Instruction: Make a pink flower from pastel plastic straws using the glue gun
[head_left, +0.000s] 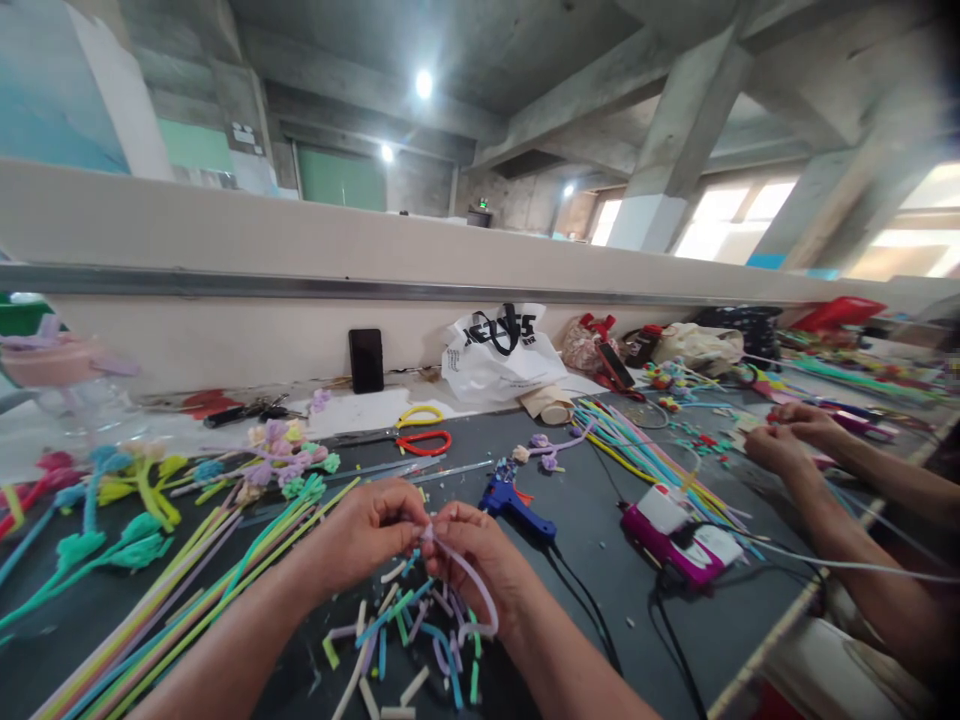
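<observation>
My left hand and my right hand meet above the dark table, both pinched on a pale purple pipe cleaner that loops down past my right wrist. Beneath my hands lies a scatter of short cut pipe cleaner pieces in blue, green, white and purple. A bundle of long pipe cleaners in yellow, green and pink stretches out to the left of my left arm.
A blue glue gun lies just right of my hands, its cord trailing toward me. Finished pipe-cleaner flowers lie at left. Pliers, a phone and a white bag sit near the wall. Another person's hands work at right.
</observation>
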